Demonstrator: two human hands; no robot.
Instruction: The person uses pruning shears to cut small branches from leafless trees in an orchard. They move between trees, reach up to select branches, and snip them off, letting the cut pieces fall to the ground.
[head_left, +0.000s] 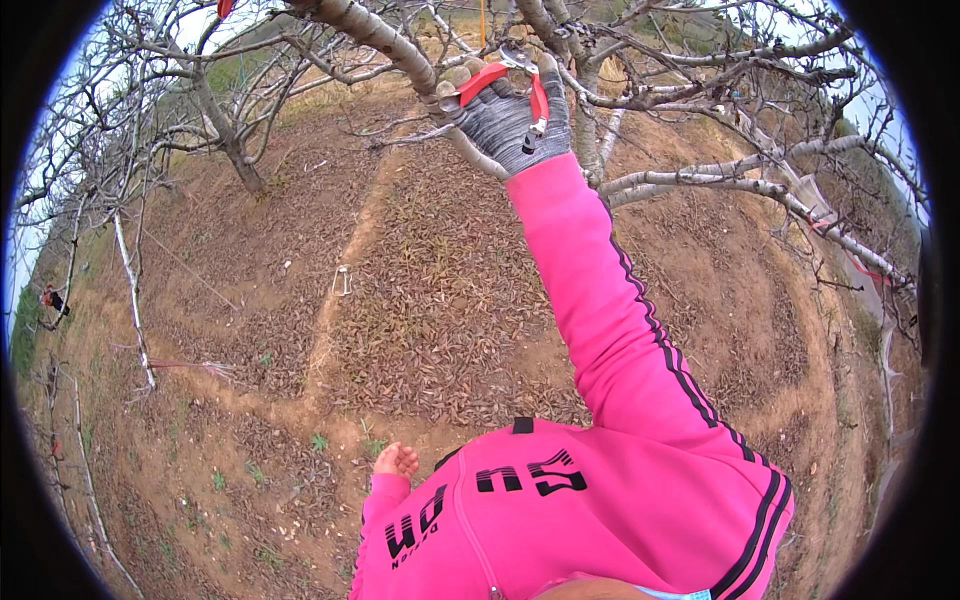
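My right hand (514, 120), in a grey knit glove with pale fingertips, is raised among the branches of a bare tree. It holds red-handled pruning shears (538, 101), whose metal head lies beyond the fingers near small twigs. Just left of the glove runs a thick pale branch (409, 64), and the trunk (589, 112) stands on its right. My left hand (397, 459), ungloved, hangs low by the front of my pink jacket, with its fingers loosely curled; nothing shows in it.
Pale limbs (780, 191) reach out at the right, one with red ribbon. Another bare tree (229, 139) stands at the upper left. Thin hanging branches (131, 289) are at the left. Dry leaves (457, 300) cover sloping soil, with a small white object (343, 280) on it. A distant person (54, 299) is far left.
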